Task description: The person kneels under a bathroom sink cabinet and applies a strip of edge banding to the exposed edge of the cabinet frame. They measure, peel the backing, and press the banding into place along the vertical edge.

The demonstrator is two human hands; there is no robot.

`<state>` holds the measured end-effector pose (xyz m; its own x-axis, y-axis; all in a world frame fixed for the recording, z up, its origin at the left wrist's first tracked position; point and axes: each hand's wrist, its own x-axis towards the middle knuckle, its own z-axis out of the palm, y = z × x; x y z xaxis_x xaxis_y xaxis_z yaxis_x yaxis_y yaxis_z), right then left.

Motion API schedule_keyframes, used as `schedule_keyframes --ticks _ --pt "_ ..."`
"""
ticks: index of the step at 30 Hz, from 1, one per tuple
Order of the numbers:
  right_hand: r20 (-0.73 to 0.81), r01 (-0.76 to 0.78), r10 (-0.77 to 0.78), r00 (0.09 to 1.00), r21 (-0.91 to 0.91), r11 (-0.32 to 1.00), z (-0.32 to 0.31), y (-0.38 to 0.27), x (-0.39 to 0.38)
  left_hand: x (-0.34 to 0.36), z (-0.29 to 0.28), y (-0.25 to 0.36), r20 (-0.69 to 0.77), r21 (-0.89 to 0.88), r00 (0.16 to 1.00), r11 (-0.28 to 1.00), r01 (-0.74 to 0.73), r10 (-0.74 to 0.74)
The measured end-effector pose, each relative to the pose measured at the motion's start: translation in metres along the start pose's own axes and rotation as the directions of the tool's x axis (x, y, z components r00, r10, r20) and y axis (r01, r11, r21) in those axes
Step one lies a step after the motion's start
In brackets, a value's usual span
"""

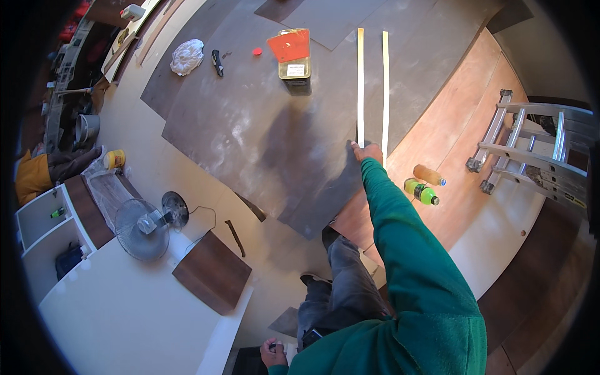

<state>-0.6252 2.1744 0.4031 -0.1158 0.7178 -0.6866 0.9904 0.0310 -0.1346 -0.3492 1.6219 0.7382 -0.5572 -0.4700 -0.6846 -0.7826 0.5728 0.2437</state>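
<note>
The step in hand appears to be handling or steadying one of two pale, narrow strips at its near end. The left strip (360,87) and the right strip (385,87) lie almost parallel, a narrow gap apart, running from near to far across the right part of a dark sheet (225,134). The person's right hand (367,153) is at the near end of the left strip, its fingers bent and drawn together there; they seem to pinch the end, though whether they close on it or merely press it down cannot be told. The right strip passes just beside that hand, and its near end is hard to make out by the green sleeve (400,231). The left hand (273,354) is low at the near edge, well apart from the strips, with its fingers curled in; whether it holds anything cannot be told. If the left strip is to be moved, the next move would call for a sure pinch at its near end and an even pull or lift, without bending it or nudging its neighbour.
</note>
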Motion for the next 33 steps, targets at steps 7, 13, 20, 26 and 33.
schedule_keyframes --ticks 7,13,20,26,33 --pt "-0.329 -0.091 0.053 0.943 -0.103 0.991 0.006 0.061 -0.016 0.025 -0.021 -0.112 0.137 -0.032 0.988 0.996 0.079 -0.074" --pt "-0.164 -0.175 0.137 0.977 -0.249 0.952 0.024 0.119 -0.009 -0.008 0.01 -0.02 0.047 -0.146 0.994 0.984 0.107 -0.101" --pt "0.141 -0.104 0.158 0.977 -0.331 0.938 0.0 0.104 -0.012 0.003 0.004 -0.004 0.035 -0.051 0.999 0.998 0.028 -0.026" --pt "0.189 0.025 0.034 0.981 -0.3 0.954 -0.006 0.104 -0.028 0.009 0.009 -0.008 0.097 -0.115 0.995 0.993 0.024 -0.013" --pt "0.262 0.085 -0.41 0.874 0.747 0.659 -0.045 0.097 -0.069 0.012 0.024 -0.012 0.092 -0.283 0.994 0.959 -0.022 0.05"
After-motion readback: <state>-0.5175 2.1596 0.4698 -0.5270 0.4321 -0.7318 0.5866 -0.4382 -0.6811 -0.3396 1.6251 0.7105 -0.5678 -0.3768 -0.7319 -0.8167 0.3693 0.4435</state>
